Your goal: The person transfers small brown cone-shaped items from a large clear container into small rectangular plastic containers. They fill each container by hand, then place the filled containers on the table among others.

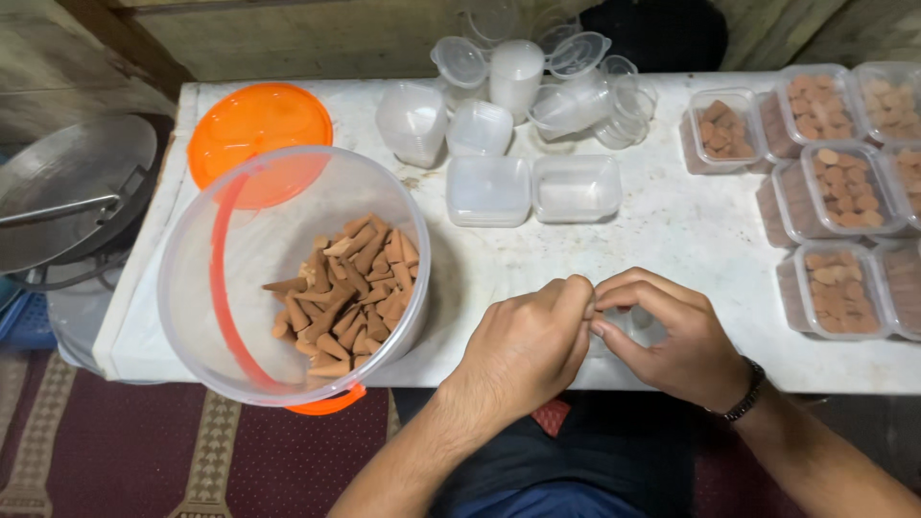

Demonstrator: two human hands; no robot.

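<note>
My left hand (526, 347) and my right hand (672, 338) meet fingertip to fingertip at the front edge of the white table (672, 225). Both pinch a small clear plastic box (628, 324), which is mostly hidden under the fingers. I cannot tell what is inside it. A dark bracelet sits on my right wrist. Left of my hands stands a large clear bucket (197, 288) with an orange handle. It holds a pile of brown cones (345, 293).
An orange lid (251, 129) lies behind the bucket. Two empty clear boxes (532, 189) and stacks of clear boxes and lids (513, 82) stand at the back. Several boxes filled with cones (835, 187) sit on the right. A metal pan (67, 187) is off the table's left side.
</note>
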